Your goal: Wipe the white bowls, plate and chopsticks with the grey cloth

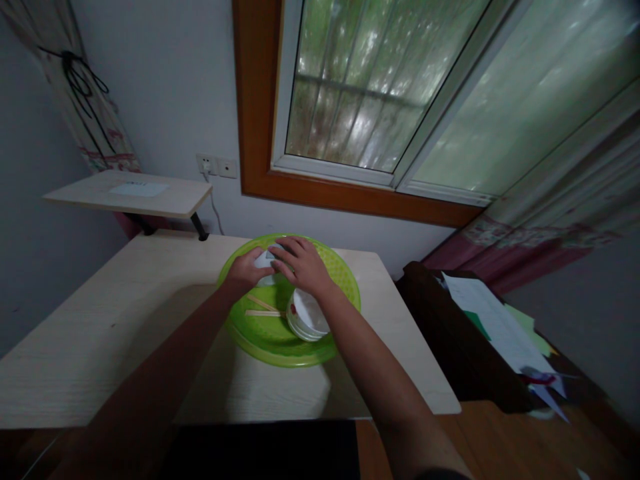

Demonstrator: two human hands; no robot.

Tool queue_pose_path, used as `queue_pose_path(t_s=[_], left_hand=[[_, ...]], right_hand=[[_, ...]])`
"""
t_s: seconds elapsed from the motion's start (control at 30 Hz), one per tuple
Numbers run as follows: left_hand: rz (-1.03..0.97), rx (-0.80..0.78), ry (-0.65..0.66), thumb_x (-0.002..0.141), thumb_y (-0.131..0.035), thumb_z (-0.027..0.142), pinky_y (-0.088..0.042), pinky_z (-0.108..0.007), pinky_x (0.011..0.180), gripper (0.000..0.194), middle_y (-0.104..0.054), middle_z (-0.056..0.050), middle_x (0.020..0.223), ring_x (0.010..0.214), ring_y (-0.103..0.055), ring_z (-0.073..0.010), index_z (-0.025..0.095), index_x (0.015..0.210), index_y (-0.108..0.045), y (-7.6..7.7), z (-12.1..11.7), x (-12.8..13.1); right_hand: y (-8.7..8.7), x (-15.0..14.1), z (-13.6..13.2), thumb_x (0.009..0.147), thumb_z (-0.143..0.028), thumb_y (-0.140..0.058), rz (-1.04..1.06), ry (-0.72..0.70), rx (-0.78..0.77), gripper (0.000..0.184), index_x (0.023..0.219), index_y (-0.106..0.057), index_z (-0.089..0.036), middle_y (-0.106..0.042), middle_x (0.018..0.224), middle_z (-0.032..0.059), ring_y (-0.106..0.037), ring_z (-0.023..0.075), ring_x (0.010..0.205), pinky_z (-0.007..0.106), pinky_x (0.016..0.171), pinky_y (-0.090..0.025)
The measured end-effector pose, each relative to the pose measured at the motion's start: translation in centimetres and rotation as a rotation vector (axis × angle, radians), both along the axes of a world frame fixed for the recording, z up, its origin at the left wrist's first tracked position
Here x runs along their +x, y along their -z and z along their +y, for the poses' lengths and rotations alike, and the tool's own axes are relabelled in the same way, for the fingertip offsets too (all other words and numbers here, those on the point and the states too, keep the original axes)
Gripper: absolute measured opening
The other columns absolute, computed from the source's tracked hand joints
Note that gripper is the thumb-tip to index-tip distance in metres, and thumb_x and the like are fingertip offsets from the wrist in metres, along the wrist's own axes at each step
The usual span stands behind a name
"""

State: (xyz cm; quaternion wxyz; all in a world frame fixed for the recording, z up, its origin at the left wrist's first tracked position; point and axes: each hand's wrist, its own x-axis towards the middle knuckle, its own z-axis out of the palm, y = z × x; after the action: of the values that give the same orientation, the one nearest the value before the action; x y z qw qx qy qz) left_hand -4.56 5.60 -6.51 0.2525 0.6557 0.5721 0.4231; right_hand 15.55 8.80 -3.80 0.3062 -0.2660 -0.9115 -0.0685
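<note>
Two-handed, holding a whitish object point(265, 259) at the far left part of a round green plastic tray point(293, 360), near the far edge of the worktop point(405, 347); not showing whether touching the tray floor. Pinching the object's left side between thumb and fingers of the left hand point(243, 272). Laying bent, slightly parted fingers of the right hand point(303, 267) against its right side; not revealing whether closing fully. Presumably bracing from opposite sides for steadiness. Covering much of the outline, so leaving exact type, pointing direction and long axis impossible to determine. Carrying, on the tray, two pale chopsticks point(265, 313), running roughly left to right and converging toward nested white bowls point(306, 319). Nesting the bowls beside the right forearm, opening upward, probably for compactness; presumably using the tray rim for containing loose pieces.
</note>
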Motion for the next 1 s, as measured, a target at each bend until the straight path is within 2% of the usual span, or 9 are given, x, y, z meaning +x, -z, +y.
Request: queue_pose_path(t_s=[0.3,0.47,0.67,1.0], left_hand=[[0.000,-0.023,0.012,0.069,-0.076,0.051,-0.045,-0.030,0.067,0.043,-0.069,-0.002,0.085,0.075,-0.062,-0.0207,0.020,0.098,-0.068,0.4,0.3,-0.3],[-0.012,-0.010,0.022,0.069,-0.075,0.048,-0.047,-0.030,0.069,0.039,-0.069,-0.001,0.084,0.076,-0.062,-0.0197,0.020,0.095,-0.067,0.8,0.7,-0.3],[-0.029,-0.016,0.012,0.069,-0.073,0.046,-0.046,-0.029,0.068,0.035,-0.067,0.000,0.081,0.074,-0.060,-0.0182,0.020,0.091,-0.065,0.5,0.5,-0.2],[-0.055,-0.027,-0.003,0.066,-0.077,0.052,-0.047,-0.031,0.070,0.047,-0.069,-0.003,0.085,0.076,-0.062,-0.0210,0.020,0.101,-0.070,0.8,0.7,-0.4]], right_hand=[[-0.1,0.7,0.5,0.102,-0.037,-0.050,0.061,0.065,-0.005,0.037,0.134,-0.063,-0.025,-0.063,0.134,0.0091,-0.052,0.0270,0.123,0.048,0.108,-0.042],[-0.1,0.1,0.0,0.101,-0.037,-0.050,0.052,0.027,-0.016,0.036,0.133,-0.063,-0.025,-0.061,0.136,0.0087,-0.051,0.0264,0.125,0.047,0.109,-0.042],[0.0,-0.3,-0.3,0.101,-0.036,-0.050,0.029,-0.015,-0.021,0.035,0.132,-0.064,-0.025,-0.059,0.139,0.0078,-0.048,0.0255,0.130,0.046,0.112,-0.040],[0.6,1.0,1.4,0.103,-0.036,-0.045,0.185,0.103,-0.087,0.037,0.132,-0.063,-0.024,-0.061,0.134,0.0115,-0.052,0.0272,0.124,0.049,0.110,-0.042]])
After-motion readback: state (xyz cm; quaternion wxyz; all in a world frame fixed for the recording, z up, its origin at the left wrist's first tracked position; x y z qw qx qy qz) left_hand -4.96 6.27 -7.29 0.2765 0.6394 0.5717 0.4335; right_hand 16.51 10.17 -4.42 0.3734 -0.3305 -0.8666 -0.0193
